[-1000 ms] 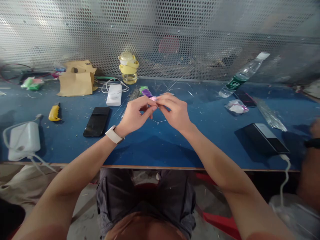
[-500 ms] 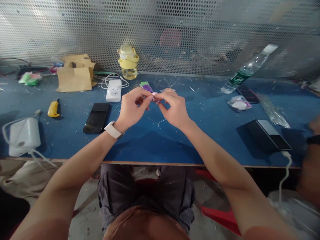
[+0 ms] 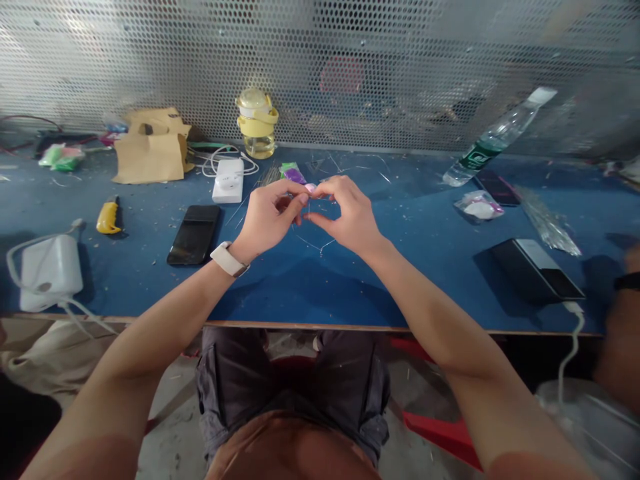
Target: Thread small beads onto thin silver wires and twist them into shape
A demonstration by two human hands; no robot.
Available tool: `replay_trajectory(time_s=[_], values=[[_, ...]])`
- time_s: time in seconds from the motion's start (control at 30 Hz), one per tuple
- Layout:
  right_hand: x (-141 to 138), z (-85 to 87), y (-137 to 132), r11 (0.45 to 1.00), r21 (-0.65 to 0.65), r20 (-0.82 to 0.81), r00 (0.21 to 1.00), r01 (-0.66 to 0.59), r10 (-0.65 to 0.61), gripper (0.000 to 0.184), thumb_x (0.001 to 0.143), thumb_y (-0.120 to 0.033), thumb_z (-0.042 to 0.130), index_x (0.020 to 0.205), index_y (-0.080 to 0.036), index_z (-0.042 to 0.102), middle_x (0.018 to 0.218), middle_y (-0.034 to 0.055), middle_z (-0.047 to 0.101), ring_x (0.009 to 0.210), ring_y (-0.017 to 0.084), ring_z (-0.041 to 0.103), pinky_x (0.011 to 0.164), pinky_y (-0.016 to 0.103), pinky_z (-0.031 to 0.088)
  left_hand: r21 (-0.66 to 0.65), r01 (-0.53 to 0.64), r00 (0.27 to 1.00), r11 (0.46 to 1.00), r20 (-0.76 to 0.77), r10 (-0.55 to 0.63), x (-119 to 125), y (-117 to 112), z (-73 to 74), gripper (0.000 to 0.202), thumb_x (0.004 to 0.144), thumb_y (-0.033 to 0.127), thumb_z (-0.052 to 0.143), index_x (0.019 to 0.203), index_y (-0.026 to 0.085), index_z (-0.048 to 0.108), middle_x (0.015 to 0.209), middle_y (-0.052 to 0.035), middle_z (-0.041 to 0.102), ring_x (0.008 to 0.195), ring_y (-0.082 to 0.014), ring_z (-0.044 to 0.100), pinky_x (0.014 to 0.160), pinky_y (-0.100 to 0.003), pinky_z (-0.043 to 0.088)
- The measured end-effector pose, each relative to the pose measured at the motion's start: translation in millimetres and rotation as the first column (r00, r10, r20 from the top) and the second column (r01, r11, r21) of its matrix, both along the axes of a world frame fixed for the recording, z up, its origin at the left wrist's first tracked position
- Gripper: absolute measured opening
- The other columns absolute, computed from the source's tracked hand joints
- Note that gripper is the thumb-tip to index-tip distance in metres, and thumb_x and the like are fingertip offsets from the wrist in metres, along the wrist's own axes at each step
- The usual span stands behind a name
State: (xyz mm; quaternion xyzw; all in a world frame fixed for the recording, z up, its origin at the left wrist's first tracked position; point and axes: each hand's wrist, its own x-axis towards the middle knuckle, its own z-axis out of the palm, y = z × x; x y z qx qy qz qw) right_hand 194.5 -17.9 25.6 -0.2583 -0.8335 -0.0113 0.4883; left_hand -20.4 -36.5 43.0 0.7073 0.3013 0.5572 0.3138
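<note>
My left hand (image 3: 274,212), with a pale band on the wrist, is closed in a pinch on a thin wire (image 3: 321,251). Part of that wire hangs below the fingers in a bent V shape. My right hand (image 3: 347,212) faces it, thumb and index finger spread apart, the index tip close to the left fingertips. A small pale pink piece (image 3: 311,189) shows at the fingertips; whether it is held or lies behind cannot be made out. Just beyond are a purple and green packet (image 3: 294,175) and a bundle of thin wires (image 3: 270,175).
On the blue table (image 3: 300,300) lie a black phone (image 3: 194,235), a white charger (image 3: 229,181) and a yellow cutter (image 3: 108,218). A yellow cup (image 3: 257,127) and a tilted water bottle (image 3: 493,143) stand near the perforated metal panel (image 3: 300,60). A black box-shaped device (image 3: 535,270) sits right.
My right thumb has moved down, away from the index finger, widening the gap between them. The hanging wire has shifted slightly right. My left hand keeps its pinch.
</note>
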Motion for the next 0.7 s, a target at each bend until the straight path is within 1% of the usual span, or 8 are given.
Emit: replay_trajectory(time_s=[0.1,0.17,0.23,0.3,0.4,0.53,0.63,0.7], values=[[0.8,1.0,-0.4,0.996,0.090,0.025,0.999,0.027,-0.030,0.022,0.106,-0.045,0.080,0.119,-0.031,0.069,0.119,0.0044,0.078,0.112,0.030,0.075,0.102,0.056,0.064,-0.015,0.005,1.000,1.000,-0.006,-0.005,-0.5,0.3,1.2,0.010,0.105,0.025,0.075,0.100,0.016,0.079,0.089,-0.0040,0.078,0.059,-0.0065,0.071,0.056,-0.017,0.060],[0.2,0.7,-1.0,0.988,0.150,0.027,0.998,0.046,-0.051,0.018,0.105,-0.047,0.080,0.107,-0.031,0.072,0.122,0.0050,0.077,0.112,0.030,0.074,0.102,0.057,0.063,-0.034,0.011,1.000,0.999,-0.014,-0.012,-0.8,-0.1,1.8,0.013,0.106,0.029,0.076,0.100,0.017,0.078,0.088,-0.0035,0.077,0.061,-0.0075,0.071,0.057,-0.018,0.061],[-1.2,-0.1,-1.6,0.982,0.181,0.036,0.998,0.052,-0.059,0.020,0.105,-0.047,0.080,0.098,-0.029,0.073,0.125,0.0059,0.076,0.114,0.030,0.074,0.100,0.056,0.063,-0.043,0.019,1.000,0.999,-0.010,-0.019,-0.8,-0.5,1.8,0.015,0.107,0.031,0.077,0.101,0.017,0.078,0.086,-0.0032,0.077,0.063,-0.0085,0.072,0.058,-0.018,0.062],[-2.7,-1.1,-2.0,0.982,0.184,0.036,0.999,0.033,-0.041,0.020,0.106,-0.048,0.080,0.100,-0.029,0.076,0.129,0.0067,0.075,0.118,0.030,0.073,0.102,0.055,0.062,-0.031,0.020,1.000,0.999,0.000,-0.020,-0.5,-0.3,1.3,0.015,0.106,0.031,0.077,0.101,0.017,0.077,0.087,-0.0034,0.077,0.064,-0.0087,0.072,0.058,-0.018,0.062],[-4.1,-1.7,-2.4,0.979,0.206,0.004,1.000,-0.012,0.012,0.023,0.105,-0.052,0.080,0.109,-0.030,0.078,0.129,0.0069,0.075,0.119,0.028,0.073,0.106,0.055,0.061,-0.007,0.024,1.000,1.000,0.017,-0.024,-0.3,1.5,-0.3,0.013,0.106,0.029,0.078,0.100,0.018,0.078,0.085,-0.0028,0.076,0.062,-0.0074,0.070,0.056,-0.016,0.060],[-5.4,0.3,-3.9,0.972,0.233,-0.035,0.998,-0.041,0.051,0.024,0.107,-0.055,0.077,0.109,-0.031,0.077,0.128,0.0062,0.075,0.120,0.027,0.073,0.099,0.051,0.061,-0.030,0.048,0.998,0.998,0.036,-0.047,-0.9,4.9,-1.7,0.014,0.105,0.029,0.079,0.098,0.018,0.077,0.084,-0.0020,0.075,0.059,-0.0070,0.068,0.055,-0.017,0.058],[-8.4,1.9,-6.2,0.969,0.243,-0.084,0.994,-0.041,0.063,0.024,0.109,-0.054,0.074,0.105,-0.031,0.075,0.119,0.0037,0.077,0.113,0.025,0.075,0.096,0.049,0.060,-0.083,0.078,0.997,0.993,0.020,-0.076,-2.5,6.3,-0.1,0.015,0.104,0.030,0.079,0.096,0.017,0.077,0.083,-0.0017,0.074,0.057,-0.0072,0.067,0.053,-0.018,0.057],[-11.1,2.3,-7.8,0.970,0.241,-0.154,0.986,-0.026,0.065,0.023,0.108,-0.053,0.076,0.105,-0.031,0.073,0.105,0.0013,0.078,0.104,0.024,0.075,0.098,0.049,0.060,-0.118,0.087,0.996,0.989,0.010,-0.087,-4.1,6.6,1.7,0.014,0.103,0.029,0.080,0.095,0.017,0.076,0.084,-0.0019,0.075,0.057,-0.0070,0.067,0.053,-0.018,0.056]])
